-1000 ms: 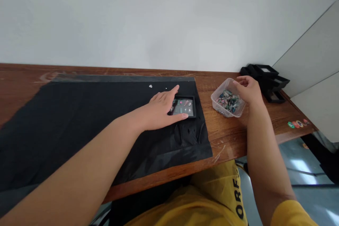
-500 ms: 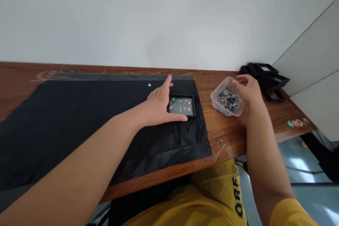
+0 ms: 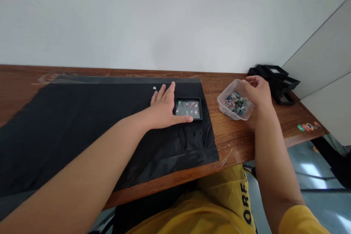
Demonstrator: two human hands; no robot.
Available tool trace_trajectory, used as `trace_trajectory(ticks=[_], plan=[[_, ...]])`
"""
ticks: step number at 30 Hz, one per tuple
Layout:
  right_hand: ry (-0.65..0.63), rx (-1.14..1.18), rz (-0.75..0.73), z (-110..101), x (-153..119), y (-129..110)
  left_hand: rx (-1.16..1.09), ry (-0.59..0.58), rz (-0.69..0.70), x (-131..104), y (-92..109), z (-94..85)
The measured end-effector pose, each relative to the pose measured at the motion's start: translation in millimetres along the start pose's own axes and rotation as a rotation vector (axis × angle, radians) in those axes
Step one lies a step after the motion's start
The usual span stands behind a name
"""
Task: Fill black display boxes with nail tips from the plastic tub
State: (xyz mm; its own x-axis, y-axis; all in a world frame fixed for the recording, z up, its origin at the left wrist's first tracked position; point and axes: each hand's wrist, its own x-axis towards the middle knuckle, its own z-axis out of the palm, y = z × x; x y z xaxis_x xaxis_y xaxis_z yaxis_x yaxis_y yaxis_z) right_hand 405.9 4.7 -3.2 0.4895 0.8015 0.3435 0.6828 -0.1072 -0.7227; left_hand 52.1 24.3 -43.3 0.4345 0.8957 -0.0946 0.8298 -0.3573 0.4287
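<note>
A small black-framed box [image 3: 201,109] lies on the black mat, with small green, pink and silvery pieces under its clear face. My left hand [image 3: 162,111] rests at its left side, fingers spread, thumb stretched along the near edge. To the right stands a clear plastic container [image 3: 223,108] part-filled with many small shiny, multicoloured pieces [image 3: 236,103]. The curled fingers and thumb of my right hand [image 3: 257,90] are closed at the container's right rim; the exact contact is partly hidden.
The black mat [image 3: 82,117] covers much of the wooden table [image 3: 233,146]. A tiny white piece [image 3: 154,88] lies on it near the back. Several black frames [image 3: 276,80] are stacked at the back right. Round coloured stickers [image 3: 309,127] mark the right edge; a wall stands behind.
My left hand has turned slightly and lowered, its fingers now more fanned out beside the box. The plastic container has shifted very slightly left; my right hand stays at its rim.
</note>
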Motion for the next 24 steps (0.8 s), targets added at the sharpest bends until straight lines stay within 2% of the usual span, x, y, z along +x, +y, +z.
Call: trace_trajectory(ticks=[5,11,24], plan=[[-0.003,-0.007,-0.009,0.6,-0.1,0.3,0.038,-0.057,-0.062,-0.2,2.7,-2.5],[-0.006,0.002,-0.01,0.9,-0.1,0.5,0.013,-0.044,-0.02,0.3,0.3,-1.4],[0.0,-0.004,-0.001,-0.4,-1.3,-5.4,0.091,-0.101,-0.067,0.9,4.5,-4.7]])
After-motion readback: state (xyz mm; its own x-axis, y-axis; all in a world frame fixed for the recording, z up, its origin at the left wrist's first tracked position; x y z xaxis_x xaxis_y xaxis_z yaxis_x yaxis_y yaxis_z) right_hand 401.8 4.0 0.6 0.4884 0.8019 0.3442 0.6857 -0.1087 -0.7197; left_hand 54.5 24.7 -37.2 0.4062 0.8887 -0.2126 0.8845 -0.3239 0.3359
